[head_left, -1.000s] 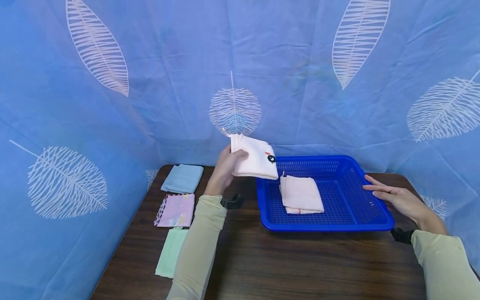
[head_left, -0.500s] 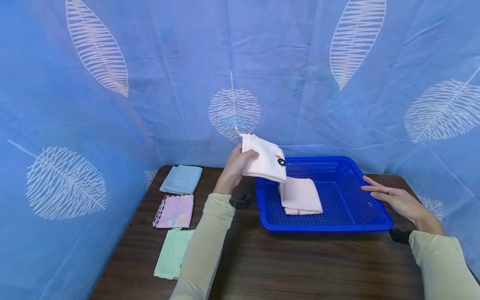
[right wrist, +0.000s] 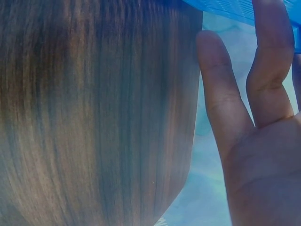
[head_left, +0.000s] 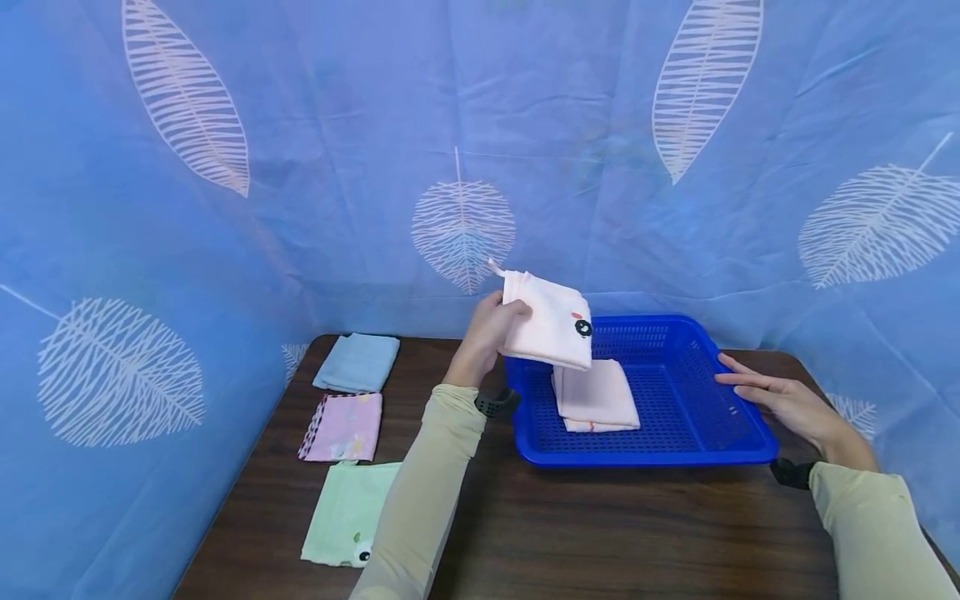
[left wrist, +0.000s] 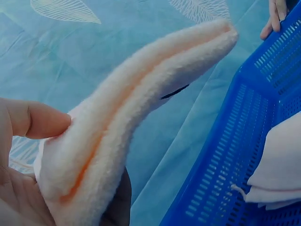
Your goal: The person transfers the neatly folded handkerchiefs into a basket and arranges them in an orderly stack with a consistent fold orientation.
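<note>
My left hand [head_left: 489,335] pinches a folded pale pink towel [head_left: 551,321] by its left side, thumb on top. The towel has a hanging loop and an embroidered eye and cheek; in the left wrist view its folded edge [left wrist: 108,117] faces the camera. It is held above the left end of a blue plastic basket [head_left: 645,457]. Inside the basket lies another folded pink towel [head_left: 600,396], partly covered by the held one in the head view. My right hand [head_left: 795,408] touches the basket's right rim with its fingers extended.
Along the table's left side lie a folded light blue towel [head_left: 357,362], a pink patterned towel [head_left: 345,427] and a green towel [head_left: 345,512], the last partly behind my left sleeve. A blue leaf-patterned cloth [head_left: 360,167] hangs behind the dark wooden table [head_left: 600,533].
My left hand has carried the pink towel rightward, from beside the basket to over its left end. More of the green towel shows. My right hand stays at the basket's rim.
</note>
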### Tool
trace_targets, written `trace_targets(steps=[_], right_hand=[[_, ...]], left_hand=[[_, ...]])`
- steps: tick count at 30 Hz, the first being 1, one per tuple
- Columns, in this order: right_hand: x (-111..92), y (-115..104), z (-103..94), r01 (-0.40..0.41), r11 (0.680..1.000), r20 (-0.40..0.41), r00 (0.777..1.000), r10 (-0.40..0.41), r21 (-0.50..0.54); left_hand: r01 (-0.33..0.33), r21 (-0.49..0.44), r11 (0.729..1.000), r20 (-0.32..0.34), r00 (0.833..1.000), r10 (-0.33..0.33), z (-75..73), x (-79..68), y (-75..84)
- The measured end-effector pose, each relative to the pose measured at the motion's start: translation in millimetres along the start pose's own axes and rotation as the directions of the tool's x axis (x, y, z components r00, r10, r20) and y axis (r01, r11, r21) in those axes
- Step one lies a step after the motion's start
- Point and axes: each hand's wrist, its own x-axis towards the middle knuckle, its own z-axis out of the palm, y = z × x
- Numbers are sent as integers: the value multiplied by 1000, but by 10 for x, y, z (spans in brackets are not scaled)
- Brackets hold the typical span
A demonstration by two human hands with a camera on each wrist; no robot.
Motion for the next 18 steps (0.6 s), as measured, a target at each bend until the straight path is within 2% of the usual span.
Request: trace_targets(steps=[8,18], right_hand=[[10,-3,1,-24,1000,7,1000,24,-8],[-1,2,9,-1,1000,-8,1000,1,6]], left_hand=[[31,-12,999,31,999,-31,145,18,-3],[41,-10,999,37,999,-40,329,32,-16]])
